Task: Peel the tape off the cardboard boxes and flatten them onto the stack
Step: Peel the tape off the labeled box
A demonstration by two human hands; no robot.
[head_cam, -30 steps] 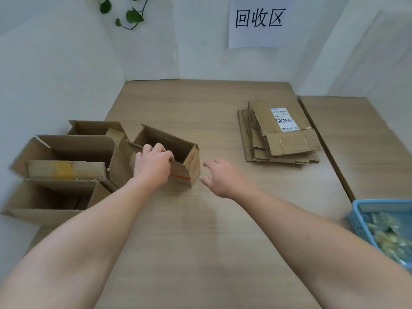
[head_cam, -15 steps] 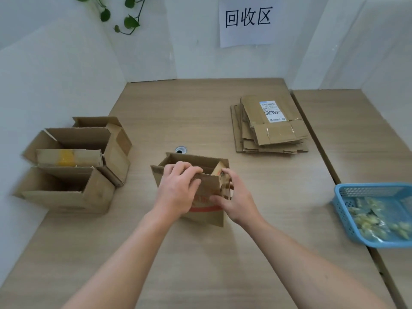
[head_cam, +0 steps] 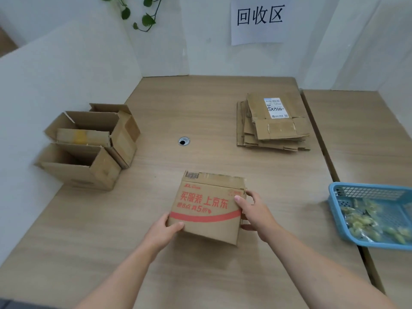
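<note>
Gripping from both ends: fingers point(head_cam: 177, 226) of the left hand point(head_cam: 165, 231) pinching the lower left corner of the printed box point(head_cam: 205, 211), thumb lying on the red-lettered face, the rest tucking underneath out of sight; fingers point(head_cam: 239, 200) of the right hand point(head_cam: 256, 210) curling round the right end, thumb pressing on the upper right of the same face. Sitting low in the centre of the frame between the two hands, long axis running left to right, printed face tipping towards the camera; not showing whether the near edge is resting on the counter point(head_cam: 200, 108) or lifting clear. Probably needing the tape off first: a pale strip point(head_cam: 218, 176) seeming to run along the far upper edge, beyond both thumbs and a little nearer the right one, so likely calling for freeing the right hand while bracing with the left. Lying up and to the right, well apart from the box and nearer the right hand, the flattened stack point(head_cam: 274, 128), with bare counter in between. Hemming the route only loosely: the blue basket point(head_cam: 365, 192) at the right edge of the frame, a small round hole point(head_cam: 184, 141) above and left of the box, the open boxes point(head_cam: 89, 150) waiting at the left.
</note>
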